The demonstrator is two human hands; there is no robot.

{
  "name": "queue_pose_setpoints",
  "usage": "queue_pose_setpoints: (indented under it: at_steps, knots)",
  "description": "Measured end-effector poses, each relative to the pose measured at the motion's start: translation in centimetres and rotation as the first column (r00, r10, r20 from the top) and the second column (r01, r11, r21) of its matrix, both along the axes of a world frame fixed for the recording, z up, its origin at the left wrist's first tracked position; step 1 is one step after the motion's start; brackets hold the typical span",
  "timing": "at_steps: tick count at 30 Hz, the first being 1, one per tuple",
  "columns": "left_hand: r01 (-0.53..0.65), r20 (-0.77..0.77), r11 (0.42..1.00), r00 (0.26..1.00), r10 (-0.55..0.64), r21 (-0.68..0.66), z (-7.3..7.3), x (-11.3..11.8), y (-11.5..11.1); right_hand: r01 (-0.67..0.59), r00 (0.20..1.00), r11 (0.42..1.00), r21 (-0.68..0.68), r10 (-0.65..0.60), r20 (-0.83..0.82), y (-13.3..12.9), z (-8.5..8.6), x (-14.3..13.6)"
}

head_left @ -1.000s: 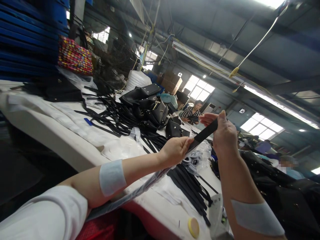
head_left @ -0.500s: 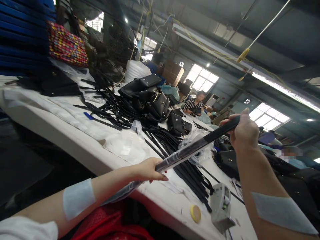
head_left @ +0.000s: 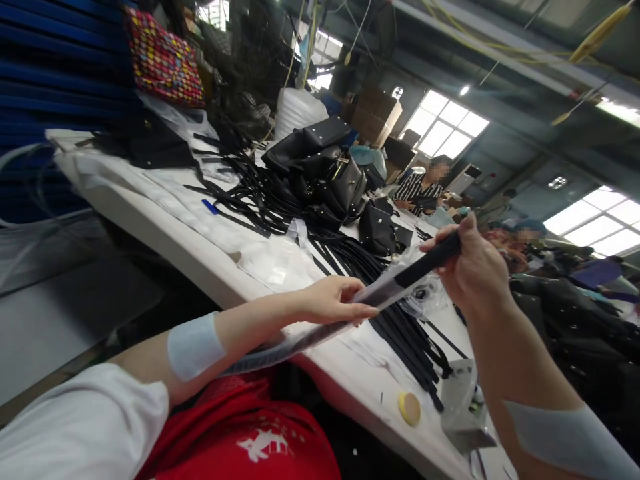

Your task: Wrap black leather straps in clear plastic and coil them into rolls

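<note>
A long black strap (head_left: 417, 265), partly inside a clear plastic sleeve, stretches between my two hands above the table edge. My right hand (head_left: 473, 263) is closed on its upper bare end. My left hand (head_left: 337, 300) is wrapped round the plastic-covered part lower down, fingers and thumb on either side. From there the sleeved length trails down to the left, passing under my left forearm. Behind the strap, many loose black straps (head_left: 350, 257) lie on the white table (head_left: 215, 257), with crumpled clear plastic (head_left: 425, 293) beside them.
Black bags (head_left: 320, 173) are piled at mid-table. White sheeting (head_left: 273, 260) lies near the edge. A tape dispenser (head_left: 463, 400) and a yellow-rimmed roll (head_left: 409, 408) sit at the near right. A person in a striped top (head_left: 417, 190) is across the table; more black bags (head_left: 560, 333) lie right.
My left hand has slid up the strap towards my right hand, so they are closer together. The view has shifted, showing more of the red apron.
</note>
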State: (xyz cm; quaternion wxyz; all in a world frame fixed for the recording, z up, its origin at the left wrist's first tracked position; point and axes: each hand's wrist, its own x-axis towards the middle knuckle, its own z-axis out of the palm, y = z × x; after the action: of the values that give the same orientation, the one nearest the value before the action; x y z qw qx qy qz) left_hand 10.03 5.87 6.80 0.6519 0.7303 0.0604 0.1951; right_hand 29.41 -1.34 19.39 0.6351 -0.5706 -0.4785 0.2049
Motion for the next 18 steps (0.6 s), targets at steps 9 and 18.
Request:
queue_pose_setpoints:
  at_steps: [9, 18]
  knots:
    - [-0.383, 0.272, 0.922, 0.882, 0.384, -0.059, 2.9, -0.2, 0.0, -0.61, 0.782, 0.748, -0.261, 0.622, -0.043, 0.8, -7.3, -5.4]
    - [-0.399, 0.382, 0.89, 0.805, 0.455, -0.218, 7.7, -2.2, 1.5, -0.891, 0.451, 0.306, -0.336, 0.685, -0.572, 1.0, -15.0, -12.5]
